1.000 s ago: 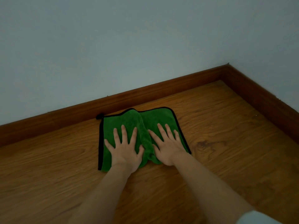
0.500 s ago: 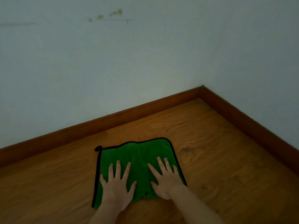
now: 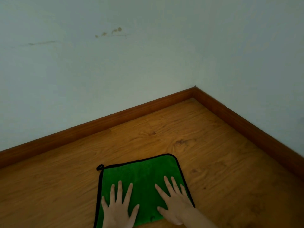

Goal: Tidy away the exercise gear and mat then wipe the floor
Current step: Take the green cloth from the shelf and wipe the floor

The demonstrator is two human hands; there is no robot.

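Both hands flat, fingers spread, pressing green microfibre cloth (image 3: 141, 181) onto wooden floor (image 3: 213, 162) at lower centre of frame: left hand (image 3: 119, 209) on lower left part, right hand (image 3: 175, 205) on lower right. Cloth extends ahead of fingertips toward skirting board (image 3: 131, 112); neither hand nearer.

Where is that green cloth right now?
The green black-edged cloth lies flat on the wooden floor, low centre of the head view, under both hands, short of the room corner.
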